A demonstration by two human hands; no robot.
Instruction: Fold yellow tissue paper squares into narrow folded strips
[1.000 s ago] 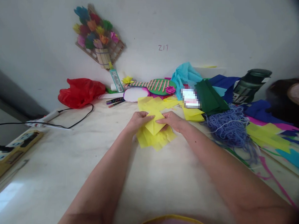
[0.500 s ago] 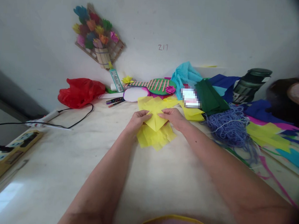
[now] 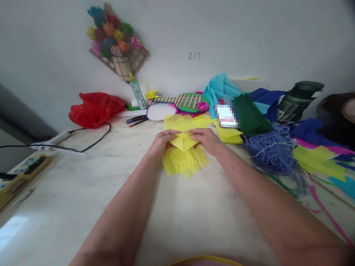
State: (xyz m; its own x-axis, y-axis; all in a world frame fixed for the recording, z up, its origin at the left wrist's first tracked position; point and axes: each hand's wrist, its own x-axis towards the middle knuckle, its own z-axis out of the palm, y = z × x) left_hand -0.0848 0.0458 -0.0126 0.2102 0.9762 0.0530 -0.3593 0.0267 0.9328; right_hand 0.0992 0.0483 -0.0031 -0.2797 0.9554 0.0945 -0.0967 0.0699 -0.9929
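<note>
Between my two hands is a folded piece of yellow crepe paper (image 3: 184, 142), its lower corner pointing toward me. My left hand (image 3: 163, 141) pinches its left side, and my right hand (image 3: 206, 139) pinches its right side, with the fingertips close together at the top edge. Some fingers are hidden behind the paper. Below the hands, a pile of yellow paper sheets (image 3: 184, 164) lies on the pale table (image 3: 127, 209). More yellow paper (image 3: 172, 121) lies just beyond my fingers.
A red plastic bag (image 3: 97, 110), markers (image 3: 137, 120) and a green woven craft piece (image 3: 190, 102) lie along the wall. On the right are dark green paper (image 3: 250, 116), purple-blue yarn (image 3: 272, 149) and a dark bottle (image 3: 298, 101). A power strip (image 3: 19, 177) lies at left.
My fingertips have come closer together at the top of the yellow paper. Its upper part is folded down, so less of it shows above my fingers.
</note>
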